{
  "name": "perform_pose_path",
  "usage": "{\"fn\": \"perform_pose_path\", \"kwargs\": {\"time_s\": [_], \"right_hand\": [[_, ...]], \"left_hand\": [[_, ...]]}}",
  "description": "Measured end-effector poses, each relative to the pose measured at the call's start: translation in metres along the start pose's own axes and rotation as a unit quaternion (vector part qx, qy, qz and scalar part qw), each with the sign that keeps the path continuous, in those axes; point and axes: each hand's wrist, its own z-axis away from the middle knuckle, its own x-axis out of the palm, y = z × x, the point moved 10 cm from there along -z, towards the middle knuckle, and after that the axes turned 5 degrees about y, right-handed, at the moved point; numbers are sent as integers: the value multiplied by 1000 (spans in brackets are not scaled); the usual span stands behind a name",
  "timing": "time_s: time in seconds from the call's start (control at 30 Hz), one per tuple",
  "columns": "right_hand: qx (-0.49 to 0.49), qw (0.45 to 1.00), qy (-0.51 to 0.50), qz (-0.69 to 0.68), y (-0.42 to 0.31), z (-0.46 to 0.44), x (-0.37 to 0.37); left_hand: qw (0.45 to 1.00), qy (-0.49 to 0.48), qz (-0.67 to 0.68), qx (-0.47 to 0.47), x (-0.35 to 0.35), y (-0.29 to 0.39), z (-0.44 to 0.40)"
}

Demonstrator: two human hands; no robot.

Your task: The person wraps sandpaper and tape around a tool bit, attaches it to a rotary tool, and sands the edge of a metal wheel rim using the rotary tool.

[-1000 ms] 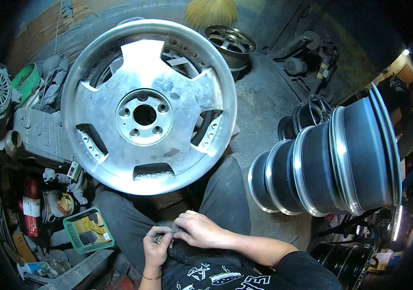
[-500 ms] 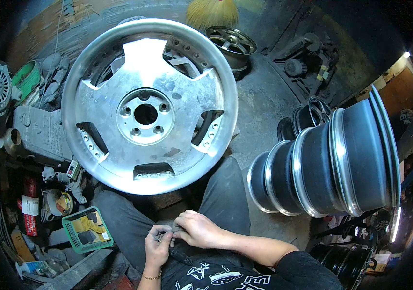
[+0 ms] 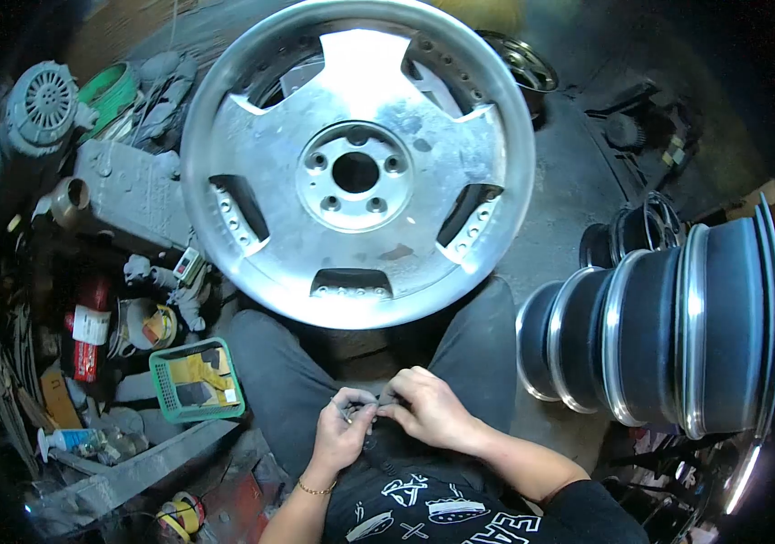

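My left hand (image 3: 342, 435) is closed in front of my lap, a thin, light, rod-like piece (image 3: 346, 415) showing between its fingers. My right hand (image 3: 428, 410) meets it with fingertips pinched together; whatever sits between them is too small to make out. A dark shape just below the hands blends into my clothes. Beyond my knees, a large bare-metal wheel face (image 3: 360, 263) with a round centre bore and several bolt holes faces up toward me. Neither hand touches it.
On the right, several wheel barrels (image 3: 637, 335) form a row. A green basket (image 3: 235, 412) with yellow and dark pieces stands at left, near a red can (image 3: 85, 363) and a grey motor (image 3: 45, 104). Another wheel (image 3: 523, 63) lies behind.
The view has shifted, so the wheel, basket and barrels sit farther right in the picture. Both hands stay together at my lap, still pinching, with only slight finger movement.
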Motion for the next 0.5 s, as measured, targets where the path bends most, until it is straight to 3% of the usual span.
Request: {"fn": "perform_pose_path", "kwargs": {"time_s": [0.07, 0.13, 0.2, 0.27, 0.33, 0.4, 0.5], "right_hand": [[-3, 1000, -10, 1, -4, -2, 1], [8, 997, 75, -3, -8, -1, -13], [84, 995, 52, 4, 11, 12, -3], [98, 994, -41, -12, 17, 27, 24], [76, 994, -72, -36, 11, 34, 44], [67, 995, -47, -60, 9, 40, 56], [160, 977, -91, -106, 19, 44, 71]], "left_hand": [[1000, 18, 13, 8, -2, -2, -1], [998, 36, 45, 10, -6, -1, -1], [996, 69, 61, -1, -13, -12, -1], [994, 85, 70, -11, -16, -15, 2], [991, 87, 101, -11, -13, -16, 1], [987, 89, 131, -19, -11, -15, 2], [993, 74, 95, 16, -17, -7, 0]]}}
